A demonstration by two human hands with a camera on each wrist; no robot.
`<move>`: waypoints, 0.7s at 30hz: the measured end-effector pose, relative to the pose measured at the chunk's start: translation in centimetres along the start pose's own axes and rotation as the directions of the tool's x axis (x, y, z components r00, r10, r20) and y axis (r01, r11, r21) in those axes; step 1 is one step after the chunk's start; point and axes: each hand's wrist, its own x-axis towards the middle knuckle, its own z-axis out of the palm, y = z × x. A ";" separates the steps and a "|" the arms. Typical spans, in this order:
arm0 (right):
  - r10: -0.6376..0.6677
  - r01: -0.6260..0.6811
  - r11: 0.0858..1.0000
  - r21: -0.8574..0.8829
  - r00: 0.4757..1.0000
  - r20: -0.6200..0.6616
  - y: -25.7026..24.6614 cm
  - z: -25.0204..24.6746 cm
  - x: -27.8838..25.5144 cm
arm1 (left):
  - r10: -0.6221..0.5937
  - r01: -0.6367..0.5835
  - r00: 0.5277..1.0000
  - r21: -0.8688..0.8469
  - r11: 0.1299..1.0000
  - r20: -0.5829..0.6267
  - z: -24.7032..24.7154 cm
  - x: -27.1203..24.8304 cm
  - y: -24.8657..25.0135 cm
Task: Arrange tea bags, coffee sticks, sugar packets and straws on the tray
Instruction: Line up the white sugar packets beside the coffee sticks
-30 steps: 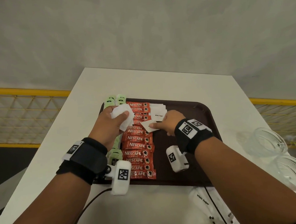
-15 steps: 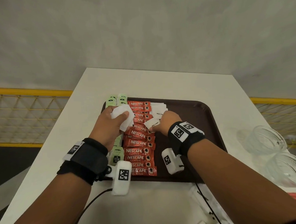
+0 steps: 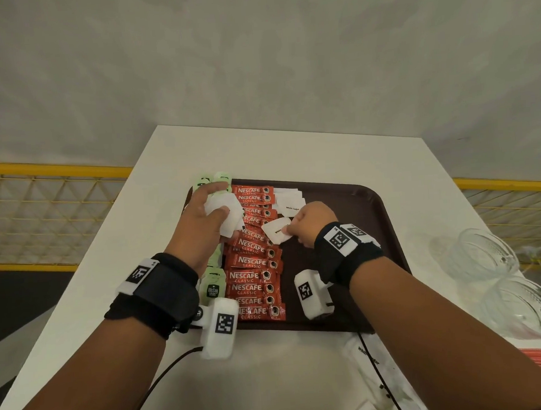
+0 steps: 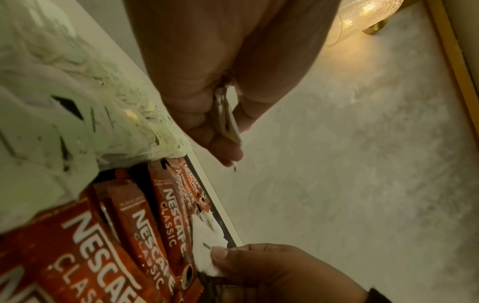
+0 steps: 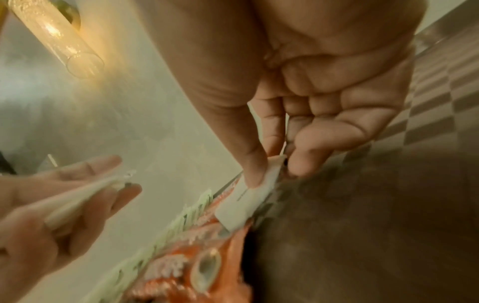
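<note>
Two hands over tray, both pinching sugar packets

Near: right hand [image 3: 311, 223] pinching single sugar packet [image 3: 277, 232] at coffee sticks' [image 3: 253, 262] right edge, on brown tray [image 3: 373, 218]. Left hand [image 3: 201, 221] gripping sugar packet stack [image 3: 227, 211] above tea bags [image 3: 212, 289]. Farther: laid sugar packets [image 3: 289, 199] on tray. Tray on white table [image 3: 291, 150].
</note>
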 end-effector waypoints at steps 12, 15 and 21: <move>0.078 -0.080 0.661 0.746 0.996 0.037 2.1 -2.2 -0.4 | -0.033 0.033 0.999 -0.006 0.999 -0.036 -0.2 -0.2 -0.5; 0.193 -0.166 0.697 0.697 0.980 0.040 2.3 -1.7 0.7 | -0.039 0.039 0.998 -0.004 0.999 -0.039 -0.1 -0.3 -0.5; 0.118 -0.110 0.933 0.343 0.993 -0.001 2.0 -1.1 1.6 | -0.035 0.035 0.999 -0.015 0.999 -0.041 -0.7 -0.1 -0.7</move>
